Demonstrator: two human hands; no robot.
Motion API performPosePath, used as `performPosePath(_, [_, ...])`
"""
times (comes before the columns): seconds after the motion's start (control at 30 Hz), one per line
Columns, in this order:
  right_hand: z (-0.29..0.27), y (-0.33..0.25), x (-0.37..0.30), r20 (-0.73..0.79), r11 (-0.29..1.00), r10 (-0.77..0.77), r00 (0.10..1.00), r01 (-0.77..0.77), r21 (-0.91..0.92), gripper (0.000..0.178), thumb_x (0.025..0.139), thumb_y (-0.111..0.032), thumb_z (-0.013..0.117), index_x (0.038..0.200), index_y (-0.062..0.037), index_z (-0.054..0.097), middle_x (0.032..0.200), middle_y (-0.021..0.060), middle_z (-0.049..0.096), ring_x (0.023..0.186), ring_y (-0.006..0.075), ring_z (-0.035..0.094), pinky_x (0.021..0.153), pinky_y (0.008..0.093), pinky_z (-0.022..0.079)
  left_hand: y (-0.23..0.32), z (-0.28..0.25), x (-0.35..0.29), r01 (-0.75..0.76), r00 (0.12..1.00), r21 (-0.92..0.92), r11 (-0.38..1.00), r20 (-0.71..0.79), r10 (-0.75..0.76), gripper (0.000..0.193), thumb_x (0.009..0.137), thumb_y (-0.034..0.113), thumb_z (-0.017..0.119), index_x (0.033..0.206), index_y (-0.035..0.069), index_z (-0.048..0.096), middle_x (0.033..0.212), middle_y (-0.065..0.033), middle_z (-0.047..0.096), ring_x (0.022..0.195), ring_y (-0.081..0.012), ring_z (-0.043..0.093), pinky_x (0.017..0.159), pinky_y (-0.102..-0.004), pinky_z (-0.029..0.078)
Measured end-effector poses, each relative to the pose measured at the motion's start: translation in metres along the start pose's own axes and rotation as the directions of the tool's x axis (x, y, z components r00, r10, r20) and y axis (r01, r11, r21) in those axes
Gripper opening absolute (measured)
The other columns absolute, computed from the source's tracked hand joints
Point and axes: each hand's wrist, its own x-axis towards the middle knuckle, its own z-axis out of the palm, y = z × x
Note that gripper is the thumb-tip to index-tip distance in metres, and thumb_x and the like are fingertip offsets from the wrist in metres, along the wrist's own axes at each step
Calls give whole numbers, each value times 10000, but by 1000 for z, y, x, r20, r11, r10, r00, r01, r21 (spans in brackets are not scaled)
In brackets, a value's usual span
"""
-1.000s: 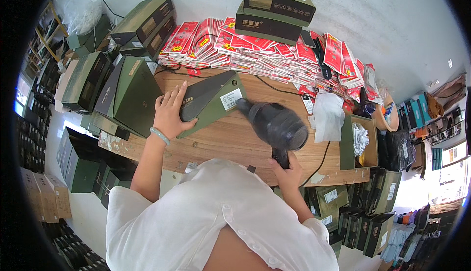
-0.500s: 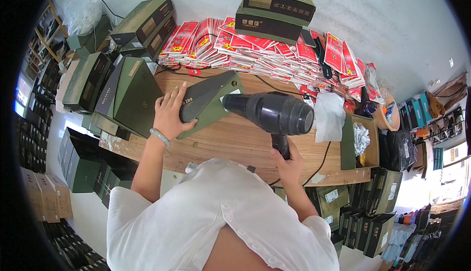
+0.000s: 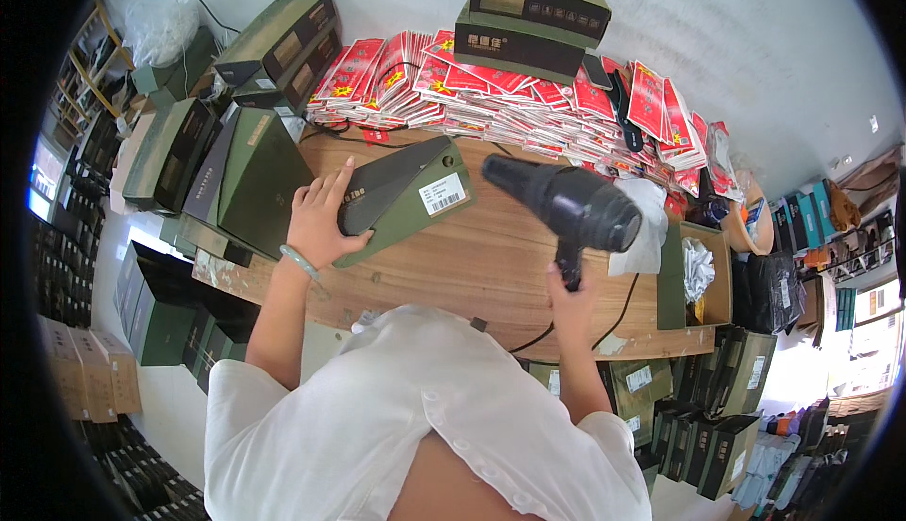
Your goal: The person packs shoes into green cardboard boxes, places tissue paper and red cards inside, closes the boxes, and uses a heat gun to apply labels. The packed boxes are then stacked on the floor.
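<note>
A green and dark grey shoebox [image 3: 401,202] lies slanted on the wooden table in front of me. My left hand [image 3: 321,214] steadies its left end, thumb along the near side and fingers over the far part. On the box's green end sits a white barcode label [image 3: 442,194]. My right hand [image 3: 572,296] is wrapped round the handle of a black hair dryer [image 3: 566,195]. The dryer hangs above the table to the right of the box, apart from it, with its nozzle pointing up and left.
Red printed packets [image 3: 528,110] are heaped along the wall, with two stacked shoeboxes [image 3: 524,44] on them. More shoeboxes [image 3: 255,176] crowd the left side. An open box [image 3: 722,280] holding crumpled paper stands at the right edge. A power cord [image 3: 618,311] runs near my right hand.
The hair dryer has swung away to the right from the box's end, uncovering the barcode label. My left hand and the shoebox have shifted slightly.
</note>
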Motion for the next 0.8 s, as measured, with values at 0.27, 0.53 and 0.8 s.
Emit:
performPosePath(0.27, [-24,87,76,91,858,327,941,-336,389,418,917,-490,551,901,-73,534,601,29,525,429,113,473,380,235,369,16,-22,-24,-44,997,-94,995,55,49,1061,543,351,775,1460,93,307,1157,-144,553,1078,-314,517,965,-423,354])
performPosePath(0.53, [-4,211,93,217,629,533,818,-555,545,519,900,-636,446,838,-123,503,607,45,532,467,149,506,406,265,407,14,-8,-38,-57,996,-146,988,63,67,1012,560,322,744,1420,-6,323,1235,-206,504,1149,-366,470,1025,-459,302])
performPosePath(0.8, [13,288,120,54,788,539,840,-526,321,581,891,-567,534,1062,-12,569,799,124,595,655,229,597,586,329,509,21,-9,-38,-118,990,-18,993,72,119,826,656,462,693,1366,109,462,1349,-219,425,1220,-379,410,1067,-521,230])
